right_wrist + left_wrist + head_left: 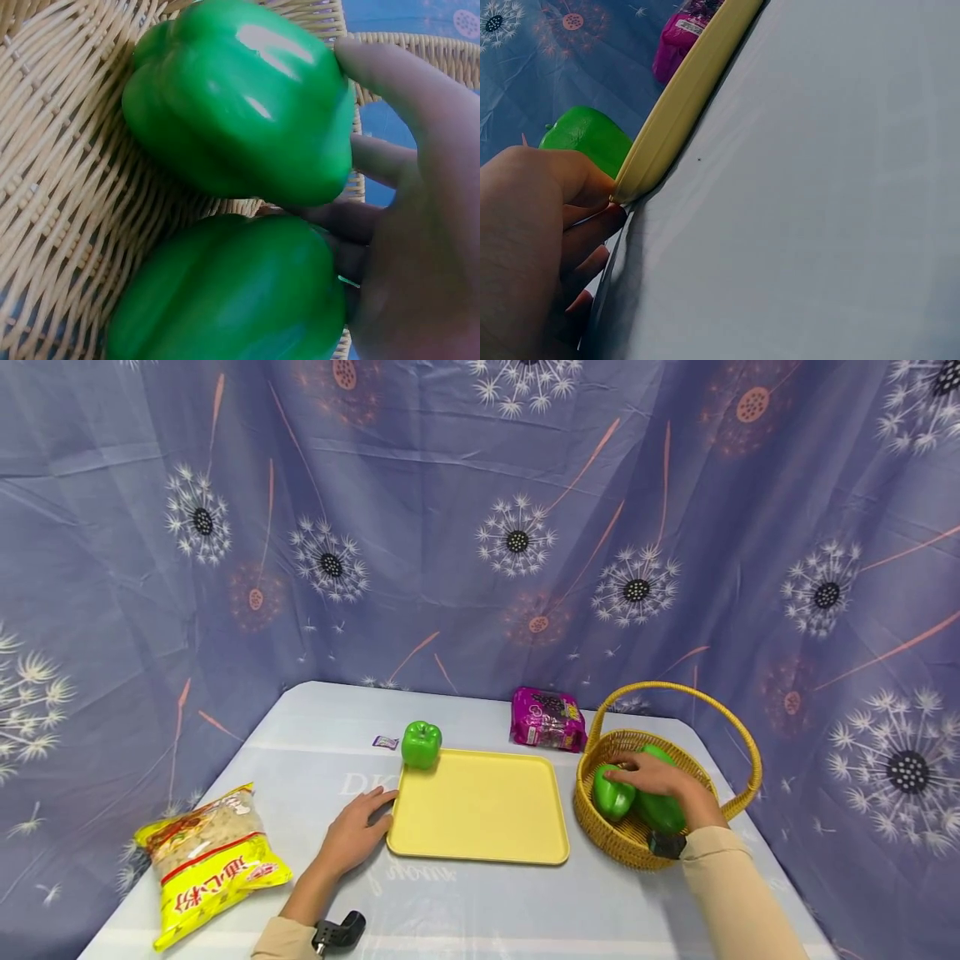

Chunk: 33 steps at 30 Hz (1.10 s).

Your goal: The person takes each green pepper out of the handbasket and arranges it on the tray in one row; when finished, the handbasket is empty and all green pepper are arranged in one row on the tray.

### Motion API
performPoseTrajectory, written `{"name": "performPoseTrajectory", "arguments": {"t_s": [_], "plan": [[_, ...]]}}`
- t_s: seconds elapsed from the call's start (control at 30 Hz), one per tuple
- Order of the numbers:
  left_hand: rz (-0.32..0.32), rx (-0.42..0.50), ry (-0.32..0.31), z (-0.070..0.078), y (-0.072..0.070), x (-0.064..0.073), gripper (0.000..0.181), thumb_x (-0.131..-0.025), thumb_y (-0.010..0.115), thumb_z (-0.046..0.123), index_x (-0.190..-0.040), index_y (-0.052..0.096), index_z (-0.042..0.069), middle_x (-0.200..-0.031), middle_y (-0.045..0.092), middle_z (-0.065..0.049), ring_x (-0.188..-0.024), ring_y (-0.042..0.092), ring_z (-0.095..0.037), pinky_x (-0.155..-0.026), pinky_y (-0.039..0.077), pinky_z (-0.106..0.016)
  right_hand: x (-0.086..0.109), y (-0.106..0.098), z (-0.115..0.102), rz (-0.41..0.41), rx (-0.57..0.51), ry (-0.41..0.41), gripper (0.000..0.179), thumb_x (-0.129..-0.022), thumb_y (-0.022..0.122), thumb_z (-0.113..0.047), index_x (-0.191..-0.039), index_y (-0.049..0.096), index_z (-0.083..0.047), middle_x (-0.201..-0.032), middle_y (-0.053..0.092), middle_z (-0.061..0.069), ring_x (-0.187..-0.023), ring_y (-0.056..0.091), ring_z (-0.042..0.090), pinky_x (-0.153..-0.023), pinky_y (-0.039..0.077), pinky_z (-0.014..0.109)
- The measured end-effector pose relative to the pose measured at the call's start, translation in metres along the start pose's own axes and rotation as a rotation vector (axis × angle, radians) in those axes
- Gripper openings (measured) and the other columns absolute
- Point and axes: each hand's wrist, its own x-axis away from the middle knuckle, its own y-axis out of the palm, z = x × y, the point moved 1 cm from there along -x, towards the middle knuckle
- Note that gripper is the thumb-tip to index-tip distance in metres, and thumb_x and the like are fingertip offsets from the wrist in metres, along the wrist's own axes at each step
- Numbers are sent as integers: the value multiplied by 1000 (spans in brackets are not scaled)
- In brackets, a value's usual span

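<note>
My right hand [652, 774] reaches into a wicker basket [600, 835] and grips a green bell pepper [613, 795]. In the right wrist view, the thumb lies against that pepper [240, 105], with fingers passing between it and a second green bell pepper [225, 292]. This second one [662, 814] is partly covered by the hand in the head view. My left hand [352, 832] rests on the table, its fingertips touching the left edge of a yellow tray [480, 806]. Another green bell pepper [422, 745] stands at the tray's back left corner; whether it sits on the rim is unclear.
A yellow food bag [213, 864] lies at the table's left. Behind the tray is a purple snack pack [547, 718], and a small purple packet [386, 742] lies left of the corner pepper. The basket's tall handle [682, 687] arches over it. A patterned curtain hangs behind.
</note>
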Motion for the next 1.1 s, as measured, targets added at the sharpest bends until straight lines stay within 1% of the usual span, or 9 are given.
{"name": "performPoseTrajectory", "arguments": {"t_s": [0.13,0.27,0.37,0.57,0.73,0.83,0.97,1.0,1.1], "plan": [[-1,5,7,1,0,1,43,-94,58,24,-137,56,18,-144,45,-14,-134,33,-45,-102,26,-69,-1,3,3,-37,33,46,70,-94,53,-52,-140,47,1,-141,42,28,-128,37,48,-101,35,62],[2,6,17,-1,0,1,42,-94,58,24,-136,57,18,-143,46,-14,-134,33,-44,-103,27,-67,-2,6,5,-49,37,67,71,-91,56,-55,-138,50,-2,-141,42,27,-129,37,48,-100,35,62],[3,8,21,-1,0,1,42,-94,58,24,-136,57,18,-143,46,-14,-134,33,-44,-103,27,-67,-2,6,6,-37,22,73,72,-89,59,-55,-138,51,-4,-141,42,26,-129,37,47,-100,36,61],[6,8,19,-2,0,1,42,-94,58,24,-136,57,18,-144,45,-14,-134,33,-44,-103,27,-67,-1,3,4,34,-23,47,78,-85,65,-53,-139,47,0,-135,49,24,-124,43,44,-98,40,58],[17,8,17,-2,-2,1,42,-94,59,23,-135,58,19,-143,46,-13,-134,33,-44,-102,27,-67,-1,-2,-2,136,-63,-27,75,-84,70,-49,-136,50,3,-126,55,23,-116,50,42,-93,45,55],[24,11,21,-2,-1,1,41,-94,59,23,-134,59,17,-142,47,-15,-133,34,-45,-102,28,-67,0,-3,-5,176,-80,-58,73,-82,72,-47,-134,53,-1,-125,56,19,-115,51,39,-92,46,54],[23,9,27,-2,1,0,39,-95,58,24,-133,59,16,-141,48,-16,-132,36,-44,-103,30,-65,2,-4,-6,192,-75,-75,69,-81,74,-48,-134,56,-7,-125,56,13,-114,51,35,-89,47,52],[25,11,24,-1,1,0,39,-95,59,24,-133,60,16,-141,48,-15,-132,37,-43,-103,30,-64,3,-5,-7,199,-67,-79,69,-81,74,-48,-134,56,-8,-125,56,13,-114,52,34,-88,47,52],[39,1,41,-1,1,-4,39,-95,58,23,-133,59,14,-139,49,-17,-131,38,-44,-104,30,-63,4,-7,-9,222,-51,-85,69,-80,74,-48,-135,55,-9,-124,57,13,-112,52,34,-87,48,52]]}}
